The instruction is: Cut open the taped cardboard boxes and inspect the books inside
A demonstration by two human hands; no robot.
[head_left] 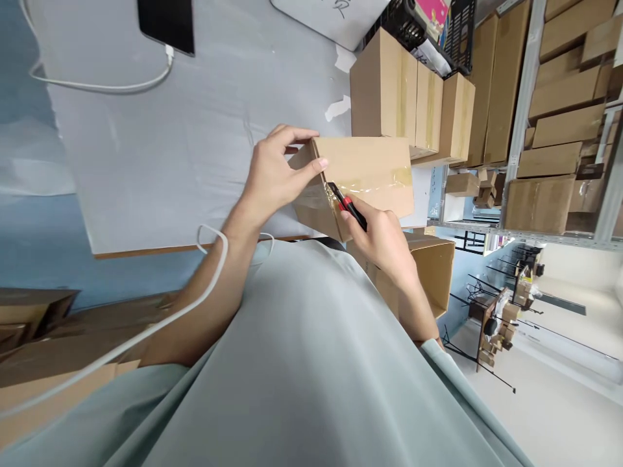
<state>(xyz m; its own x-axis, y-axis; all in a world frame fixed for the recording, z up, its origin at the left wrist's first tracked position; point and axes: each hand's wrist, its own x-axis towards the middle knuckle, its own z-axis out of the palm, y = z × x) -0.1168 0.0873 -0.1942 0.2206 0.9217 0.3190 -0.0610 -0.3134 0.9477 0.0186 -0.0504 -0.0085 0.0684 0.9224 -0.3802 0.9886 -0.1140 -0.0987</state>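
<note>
The right hand's (382, 243) fingers are curling tightly around a black-and-red utility knife (349, 206), their gap narrowed to its slim handle, while its dark blade is meeting the near left edge of a cardboard box (367, 155). The left hand (275, 168) is holding the box's left end with fingers spread moderately wide, the thumb pressing on the top edge and the index finger reaching the far left corner. Clear, shiny, wrinkled tape (357, 189) is running across the plain brown top and bunching beside the blade. The box is sitting at the near edge of the table (160, 168), whose smooth pale-grey covering is spreading broadly leftward, leaving open room beside the left hand. Room is narrowing on the other side, where three upright taped cartons (399, 91) are standing in a row just beyond the box's far right corner, and a black lattice-sided plastic crate (457, 39) is standing behind them. Torn white paper scraps (337, 108) are lying between the left hand and the crate. Farther off, a dark glossy phone (166, 24) is lying with a white cable (111, 86) plugged in. Below the table's level, an open-topped carton (435, 275) is showing beside the right forearm, and metal shelving (516, 110) is holding stacked brown boxes (564, 123) at far right.
</note>
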